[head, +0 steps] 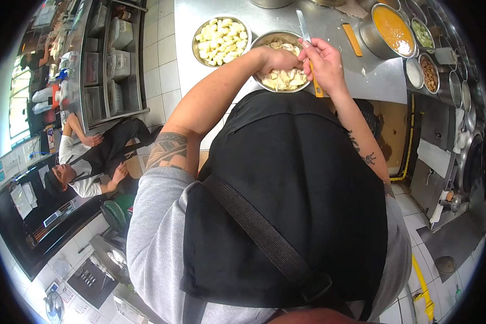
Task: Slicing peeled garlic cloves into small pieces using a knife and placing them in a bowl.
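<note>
My left hand [281, 60] reaches into a metal bowl [263, 83] of unpeeled or partly peeled garlic cloves [283, 79]; its fingertips are hidden, so what they hold cannot be told. Over the bowl's right side, my right hand [324, 65] grips a knife [303, 26] with a yellow handle, its blade pointing away from me. Left of that bowl stands another metal bowl [194, 48] full of peeled garlic cloves [222, 40]. To the right, a second yellow handle [351, 39] lies on the steel table [352, 77], near small scraps of skin.
A pot of orange liquid [393, 30] stands at the table's right, beside bowls of white [414, 73], brown [428, 73] and green [422, 33] foods. A stove [431, 133] is at the right. Another person [93, 162] in a dark apron is at the left, near steel shelving [139, 60].
</note>
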